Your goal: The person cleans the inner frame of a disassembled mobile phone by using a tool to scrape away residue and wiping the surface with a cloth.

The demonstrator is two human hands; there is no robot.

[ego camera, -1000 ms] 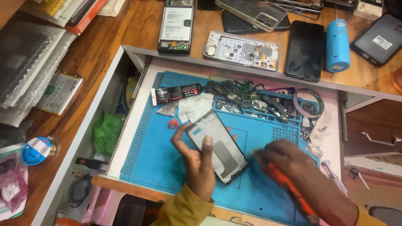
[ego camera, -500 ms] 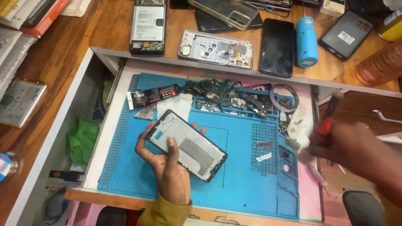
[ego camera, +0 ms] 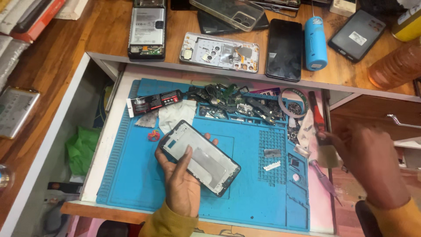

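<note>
My left hand (ego camera: 182, 186) holds a black phone frame (ego camera: 199, 157), its bare silver inner side facing up, tilted above a blue work mat (ego camera: 245, 193) that lies in an open drawer. My right hand (ego camera: 372, 164) is blurred at the mat's right edge. Its fingertips are at the lower end of a red-handled screwdriver (ego camera: 315, 109) lying there. I cannot make out whether they grip it. A second thin screwdriver (ego camera: 323, 179) lies just below that hand.
Small phone parts (ego camera: 237, 103), a black glue tube (ego camera: 153, 103) and a tape roll (ego camera: 291, 102) crowd the mat's far edge. On the wooden desk behind lie several phones, an opened phone body (ego camera: 219, 52) and a blue cylinder (ego camera: 315, 43). An orange bottle (ego camera: 397, 63) stands right.
My right hand has swung from the phone frame out to the mat's right edge, carrying the red screwdriver. My left hand has kept hold of the frame and tilted it.
</note>
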